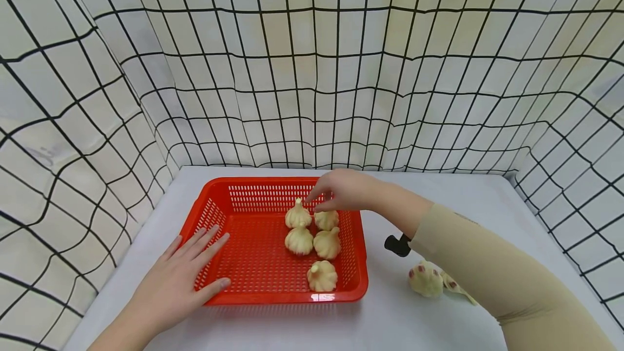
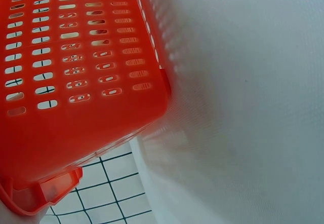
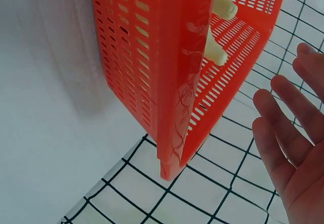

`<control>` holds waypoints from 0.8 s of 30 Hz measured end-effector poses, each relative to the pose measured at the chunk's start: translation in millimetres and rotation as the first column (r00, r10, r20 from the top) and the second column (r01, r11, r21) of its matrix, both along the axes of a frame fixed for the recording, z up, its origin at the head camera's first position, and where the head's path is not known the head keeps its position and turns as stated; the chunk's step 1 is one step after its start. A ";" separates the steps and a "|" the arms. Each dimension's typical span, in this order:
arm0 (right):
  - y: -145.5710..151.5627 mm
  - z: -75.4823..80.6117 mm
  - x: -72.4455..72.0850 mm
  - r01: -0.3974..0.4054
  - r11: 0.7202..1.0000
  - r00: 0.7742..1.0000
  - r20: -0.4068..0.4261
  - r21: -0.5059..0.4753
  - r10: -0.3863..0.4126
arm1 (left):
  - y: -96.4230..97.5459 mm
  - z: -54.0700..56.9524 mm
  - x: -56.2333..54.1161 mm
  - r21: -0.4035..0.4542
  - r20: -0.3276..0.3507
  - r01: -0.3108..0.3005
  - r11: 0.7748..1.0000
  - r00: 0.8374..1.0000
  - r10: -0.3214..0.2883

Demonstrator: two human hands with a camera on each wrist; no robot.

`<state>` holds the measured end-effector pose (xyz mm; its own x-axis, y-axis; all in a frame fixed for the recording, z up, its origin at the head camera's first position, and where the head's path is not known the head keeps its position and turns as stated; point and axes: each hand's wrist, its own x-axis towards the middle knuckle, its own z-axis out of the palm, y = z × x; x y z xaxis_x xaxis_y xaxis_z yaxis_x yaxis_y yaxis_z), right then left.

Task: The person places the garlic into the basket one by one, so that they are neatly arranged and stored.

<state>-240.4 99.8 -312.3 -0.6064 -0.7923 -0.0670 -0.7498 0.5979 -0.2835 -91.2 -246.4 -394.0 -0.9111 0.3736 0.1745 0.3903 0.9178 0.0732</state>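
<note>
A red perforated plastic basket (image 1: 253, 253) lies on the white surface with several pale garlic bulbs (image 1: 299, 241) grouped in its right half. My left hand (image 1: 177, 280) rests over the basket's left rim, fingers spread and nearly straight. Above the back right bulbs hovers my right hand (image 1: 343, 191), its fingers loosely bent and apart. In the right wrist view that palm and its spread fingers (image 3: 288, 120) hold nothing. Two garlic stems (image 3: 216, 51) poke up behind the basket wall there. The left wrist view shows the basket's slotted outer side (image 2: 101, 112).
Right of the basket, below the forearm, lies another garlic bulb (image 1: 426, 279) with reddish patches, and a pale piece (image 1: 455, 286) beside it. A small black object (image 1: 397, 245) shows by the sleeve (image 1: 487, 270). Black netting (image 1: 312, 91) over white cloth walls the back and sides.
</note>
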 end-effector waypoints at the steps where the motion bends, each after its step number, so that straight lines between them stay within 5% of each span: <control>1: 3.2 0.0 1.1 0.007 1.000 1.000 0.002 -0.011 -0.007 | 0.1 0.0 0.1 0.001 -0.001 0.001 1.000 1.000 -0.001; 14: 56.1 -7.6 6.5 0.167 0.973 0.984 0.087 -0.162 -0.154 | -1.5 -1.8 -0.5 -0.002 0.017 -0.011 1.000 1.000 0.011; 24: 108.6 -36.0 19.4 0.263 0.943 0.957 0.176 -0.204 -0.229 | -0.7 -0.3 -0.6 -0.005 0.002 0.001 1.000 1.000 -0.001</control>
